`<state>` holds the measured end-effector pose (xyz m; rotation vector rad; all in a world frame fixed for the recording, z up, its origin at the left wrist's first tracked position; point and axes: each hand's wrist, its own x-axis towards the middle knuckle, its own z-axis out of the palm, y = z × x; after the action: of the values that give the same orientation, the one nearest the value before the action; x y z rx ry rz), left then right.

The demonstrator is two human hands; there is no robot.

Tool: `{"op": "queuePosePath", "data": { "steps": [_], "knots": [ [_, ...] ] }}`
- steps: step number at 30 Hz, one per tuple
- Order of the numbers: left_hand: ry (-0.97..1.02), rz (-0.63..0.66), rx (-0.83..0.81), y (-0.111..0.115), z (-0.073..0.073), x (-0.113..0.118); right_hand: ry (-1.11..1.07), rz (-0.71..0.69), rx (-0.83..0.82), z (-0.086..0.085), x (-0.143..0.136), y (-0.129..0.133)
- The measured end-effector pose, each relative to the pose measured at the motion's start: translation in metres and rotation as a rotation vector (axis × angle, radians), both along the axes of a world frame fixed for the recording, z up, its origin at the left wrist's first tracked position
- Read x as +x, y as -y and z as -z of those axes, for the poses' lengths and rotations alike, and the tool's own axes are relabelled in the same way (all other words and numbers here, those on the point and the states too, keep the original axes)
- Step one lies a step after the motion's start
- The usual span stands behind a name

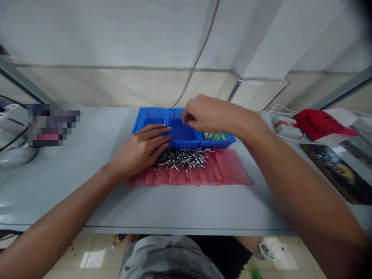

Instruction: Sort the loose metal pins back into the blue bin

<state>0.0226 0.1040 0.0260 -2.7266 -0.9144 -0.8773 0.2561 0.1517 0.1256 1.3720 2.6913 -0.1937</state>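
A heap of silver blind rivets (186, 158) lies on a pink plastic bag sheet (232, 170), folded in strips, on the table. Behind it stand joined blue bins (186, 143). My left hand (143, 145) is spread flat, fingers pointing right, over the left bin's front edge and the heap's left end; nothing shows in its grip. Over the middle bin hovers my right hand (202, 114), its fingers curled together in a pinch. Whatever those fingertips hold, if anything, is too small or hidden to see. Green packets (216, 136) lie in the right bin.
On the right are a small white box (288, 128), a red packet (322, 124), a white cable and a dark printed mat (340, 170). A blurred-out item (54, 126) and a white rounded object (19, 156) stand at left. The wall rises behind the table (87, 155).
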Motion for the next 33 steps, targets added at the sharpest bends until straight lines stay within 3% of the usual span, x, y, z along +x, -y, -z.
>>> {"op": "queuePosePath", "data": {
  "steps": [5,8,25,33],
  "knots": [
    [0.067,-0.006,-0.021,-0.001,0.003,0.004,0.01,-0.081,-0.051,0.035,-0.017,-0.012],
    [0.072,-0.008,-0.045,-0.001,0.002,0.004,0.019,-0.118,-0.116,0.043,-0.022,-0.014],
    [0.16,-0.019,-0.07,-0.001,0.005,0.006,-0.024,-0.295,-0.446,0.033,-0.015,-0.022],
    [0.145,-0.029,-0.075,-0.001,0.003,0.007,-0.21,-0.231,-0.589,0.01,0.006,-0.025]
  ]
}}
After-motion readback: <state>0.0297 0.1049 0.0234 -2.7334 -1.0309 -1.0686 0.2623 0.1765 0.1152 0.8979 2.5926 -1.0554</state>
